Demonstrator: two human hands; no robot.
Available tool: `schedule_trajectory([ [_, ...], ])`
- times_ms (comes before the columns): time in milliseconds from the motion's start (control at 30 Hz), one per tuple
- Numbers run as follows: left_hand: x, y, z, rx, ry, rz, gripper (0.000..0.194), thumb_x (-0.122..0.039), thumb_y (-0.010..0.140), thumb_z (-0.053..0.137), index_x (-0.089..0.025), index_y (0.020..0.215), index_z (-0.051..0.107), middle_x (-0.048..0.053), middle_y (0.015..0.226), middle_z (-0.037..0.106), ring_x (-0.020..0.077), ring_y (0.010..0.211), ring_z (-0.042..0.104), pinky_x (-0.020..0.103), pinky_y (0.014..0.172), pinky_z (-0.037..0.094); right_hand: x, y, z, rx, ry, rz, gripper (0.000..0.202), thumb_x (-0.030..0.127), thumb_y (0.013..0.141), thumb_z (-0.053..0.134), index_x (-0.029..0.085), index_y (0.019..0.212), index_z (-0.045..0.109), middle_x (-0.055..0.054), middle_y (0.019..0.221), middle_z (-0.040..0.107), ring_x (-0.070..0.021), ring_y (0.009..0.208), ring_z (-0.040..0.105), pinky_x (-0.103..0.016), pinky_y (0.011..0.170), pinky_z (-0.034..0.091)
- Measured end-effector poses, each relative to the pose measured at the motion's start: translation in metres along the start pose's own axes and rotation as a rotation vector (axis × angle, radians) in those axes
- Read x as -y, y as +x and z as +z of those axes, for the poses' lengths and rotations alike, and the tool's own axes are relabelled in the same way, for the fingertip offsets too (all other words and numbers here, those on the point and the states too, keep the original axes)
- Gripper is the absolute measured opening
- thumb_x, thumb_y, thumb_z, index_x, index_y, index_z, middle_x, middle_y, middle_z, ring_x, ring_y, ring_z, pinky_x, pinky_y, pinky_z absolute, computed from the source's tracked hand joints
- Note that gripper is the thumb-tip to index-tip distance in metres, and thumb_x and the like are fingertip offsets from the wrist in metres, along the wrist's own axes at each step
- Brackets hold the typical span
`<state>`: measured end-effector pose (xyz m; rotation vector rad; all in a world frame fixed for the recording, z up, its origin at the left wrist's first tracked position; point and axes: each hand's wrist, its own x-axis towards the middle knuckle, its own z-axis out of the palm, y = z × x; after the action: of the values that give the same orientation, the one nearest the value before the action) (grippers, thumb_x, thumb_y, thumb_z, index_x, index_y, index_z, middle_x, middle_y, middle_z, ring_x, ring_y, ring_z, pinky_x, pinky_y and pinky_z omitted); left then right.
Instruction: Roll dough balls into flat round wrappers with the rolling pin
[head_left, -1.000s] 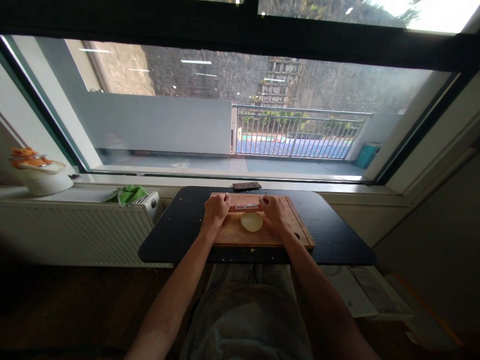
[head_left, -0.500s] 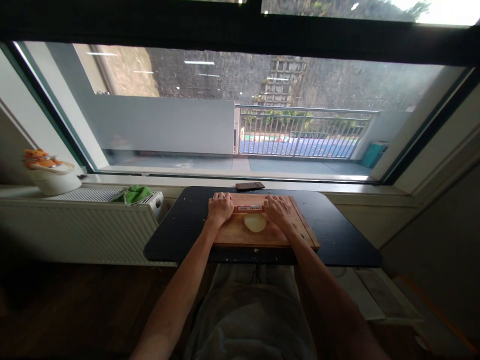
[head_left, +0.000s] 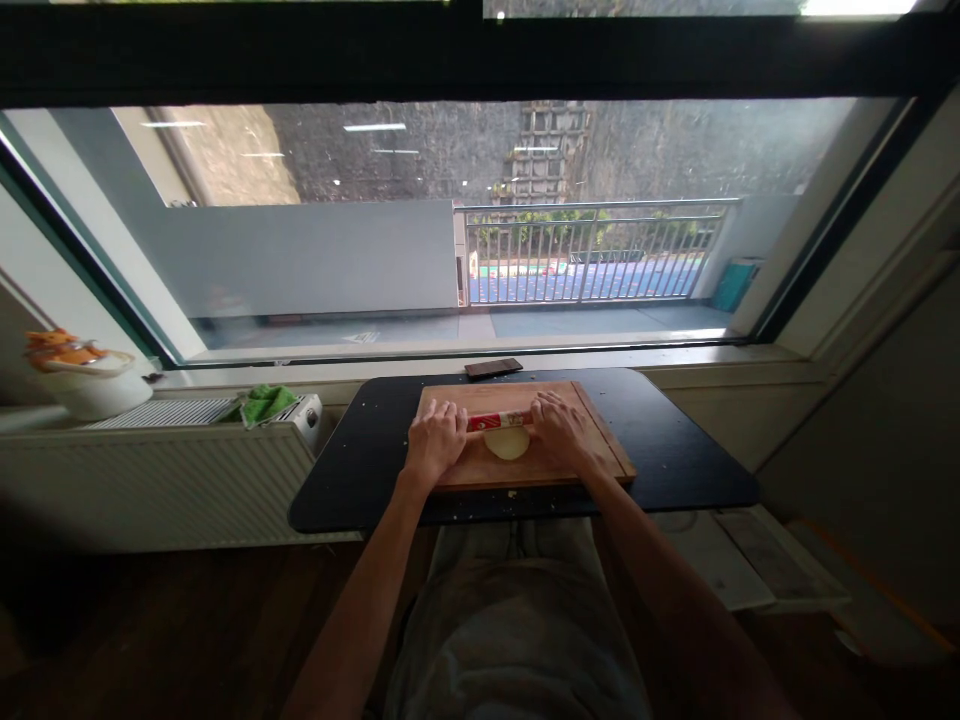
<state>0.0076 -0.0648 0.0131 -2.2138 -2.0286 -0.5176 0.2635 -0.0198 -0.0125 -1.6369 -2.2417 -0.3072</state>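
Observation:
A rolling pin with a red and white wrapper lies crosswise over the far edge of a pale, flat, roundish piece of dough. My left hand is curled over the left end of the pin, and my right hand over its right end. The palms and pin ends are hidden under the fingers. Beneath the dough is a wooden cutting board, set on a black table. The near part of the dough shows between my hands.
Behind the board, a dark flat rectangular object rests at the table's far edge by the window sill. At left stand a white radiator with a green cloth and a white container with something orange on top. Crumbs dot the table.
The rolling pin has come toward me onto the far edge of the dough, and it has turned, showing more red on its wrapper. Both hands moved with it; the view shifted slightly.

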Motion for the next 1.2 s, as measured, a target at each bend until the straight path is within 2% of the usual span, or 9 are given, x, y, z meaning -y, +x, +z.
schedule_trajectory([
  [133, -0.003, -0.012, -0.007, -0.034, 0.012, 0.054, 0.05, -0.04, 0.116, 0.034, -0.016, 0.139, 0.072, 0.015, 0.156, 0.068, 0.0311, 0.15, 0.058, 0.043, 0.121, 0.046, 0.0, -0.011, -0.002, -0.02, 0.067, 0.072, 0.037, 0.018, 0.111, 0.043, 0.015, 0.128, 0.076, -0.019, 0.136, 0.077, -0.0286, 0.141, 0.065, -0.04, 0.119, 0.047],
  [267, -0.004, -0.024, -0.009, -0.048, 0.006, 0.072, 0.052, -0.037, 0.115, 0.036, -0.015, 0.15, 0.067, 0.016, 0.157, 0.066, 0.0305, 0.151, 0.058, 0.043, 0.121, 0.046, 0.006, -0.025, -0.017, -0.075, 0.128, 0.143, 0.04, 0.023, 0.112, 0.041, 0.019, 0.129, 0.077, -0.014, 0.134, 0.079, -0.0277, 0.141, 0.065, -0.038, 0.117, 0.049],
  [567, 0.007, -0.051, 0.0, -0.067, -0.059, 0.153, 0.054, -0.037, 0.114, 0.036, -0.018, 0.157, 0.062, 0.012, 0.164, 0.061, 0.0277, 0.156, 0.053, 0.043, 0.129, 0.041, 0.022, -0.064, -0.047, -0.186, 0.106, 0.088, 0.048, 0.032, 0.114, 0.037, 0.016, 0.141, 0.073, -0.018, 0.148, 0.072, -0.0328, 0.15, 0.057, -0.051, 0.129, 0.036],
  [667, 0.009, -0.051, 0.003, -0.076, -0.084, 0.17, 0.055, -0.038, 0.114, 0.036, -0.02, 0.16, 0.059, 0.011, 0.166, 0.058, 0.0276, 0.159, 0.049, 0.045, 0.132, 0.037, 0.024, -0.05, -0.053, -0.131, 0.066, 0.051, 0.047, 0.034, 0.114, 0.039, 0.013, 0.125, 0.08, -0.022, 0.137, 0.077, -0.035, 0.151, 0.055, -0.053, 0.13, 0.033],
  [733, 0.009, -0.049, 0.006, -0.074, -0.093, 0.177, 0.055, -0.039, 0.115, 0.036, -0.022, 0.162, 0.057, 0.009, 0.168, 0.056, 0.0274, 0.161, 0.046, 0.047, 0.133, 0.035, 0.025, -0.03, -0.051, -0.066, 0.048, -0.057, 0.044, 0.028, 0.112, 0.041, 0.011, 0.121, 0.081, -0.024, 0.133, 0.078, -0.0352, 0.153, 0.054, -0.052, 0.13, 0.033],
  [867, 0.009, -0.046, 0.011, -0.051, -0.065, 0.17, 0.058, -0.047, 0.115, 0.035, -0.023, 0.165, 0.052, 0.009, 0.17, 0.054, 0.0284, 0.164, 0.041, 0.049, 0.133, 0.033, 0.029, 0.016, -0.036, 0.022, 0.053, -0.321, 0.051, 0.022, 0.106, 0.047, 0.004, 0.151, 0.065, -0.023, 0.157, 0.064, -0.0335, 0.15, 0.056, -0.047, 0.128, 0.039],
  [1000, 0.009, -0.047, 0.015, -0.058, -0.019, 0.135, 0.066, -0.058, 0.113, 0.039, -0.026, 0.169, 0.048, 0.011, 0.173, 0.05, 0.0324, 0.162, 0.041, 0.052, 0.133, 0.034, 0.029, 0.033, -0.022, 0.033, 0.069, -0.211, 0.06, 0.033, 0.108, 0.053, 0.011, 0.163, 0.054, -0.02, 0.161, 0.061, -0.0344, 0.148, 0.059, -0.051, 0.126, 0.043],
  [1100, 0.008, -0.049, 0.015, -0.087, -0.021, 0.099, 0.064, -0.058, 0.112, 0.04, -0.032, 0.17, 0.045, 0.009, 0.177, 0.042, 0.0329, 0.165, 0.035, 0.054, 0.133, 0.036, 0.027, 0.024, -0.014, 0.026, 0.081, -0.188, 0.053, 0.033, 0.107, 0.058, 0.02, 0.158, 0.061, -0.015, 0.167, 0.056, -0.0328, 0.151, 0.056, -0.05, 0.128, 0.041],
  [1200, 0.007, -0.05, 0.014, -0.101, -0.049, 0.087, 0.062, -0.056, 0.112, 0.042, -0.035, 0.17, 0.044, 0.009, 0.179, 0.037, 0.0333, 0.166, 0.03, 0.056, 0.131, 0.038, 0.025, 0.009, -0.008, 0.0, 0.079, -0.137, 0.05, 0.031, 0.108, 0.056, 0.023, 0.157, 0.062, -0.013, 0.165, 0.059, -0.0341, 0.153, 0.055, -0.053, 0.128, 0.04],
])
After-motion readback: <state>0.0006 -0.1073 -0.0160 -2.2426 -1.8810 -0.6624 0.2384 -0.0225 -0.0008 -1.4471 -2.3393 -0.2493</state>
